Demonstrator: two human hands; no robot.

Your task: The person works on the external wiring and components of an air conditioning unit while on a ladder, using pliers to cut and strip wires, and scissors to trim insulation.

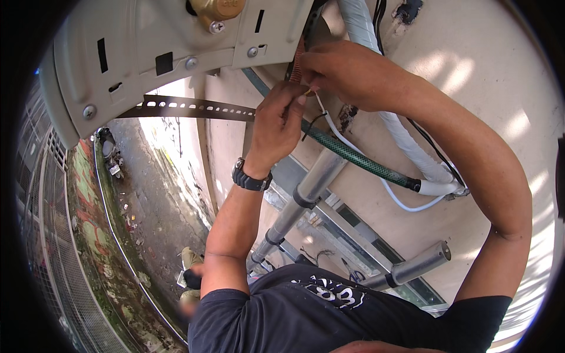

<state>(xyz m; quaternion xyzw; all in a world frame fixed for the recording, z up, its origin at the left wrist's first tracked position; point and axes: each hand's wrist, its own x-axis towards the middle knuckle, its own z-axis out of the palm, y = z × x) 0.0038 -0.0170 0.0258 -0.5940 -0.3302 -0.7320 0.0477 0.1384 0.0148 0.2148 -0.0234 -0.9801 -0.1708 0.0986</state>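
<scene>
My left hand (pixel 278 122), with a black watch on its wrist, is closed, its thumb and finger pinching a thin wire (pixel 308 92). Close against it, my right hand (pixel 342 73) is closed too, its fingertips at the same wire; they are partly hidden. From the pinch a white cable (pixel 333 125) runs down, its outer sleeve ending a little below my fingers. A dark tie (pixel 313 124) loops round it there. Just under the hands passes a green braided hose (pixel 353 155). A reddish corrugated tube (pixel 296 63) goes up behind the fingers.
Above left hangs a beige metal unit (pixel 138 50) with a brass valve (pixel 219 8), over a slotted bracket (pixel 197 109). A white-wrapped pipe (pixel 400 138) follows the wall. Below stand a metal ladder (pixel 306 194) and scissors (pixel 355 275). Far down are a street, a motorbike (pixel 112 156) and a person.
</scene>
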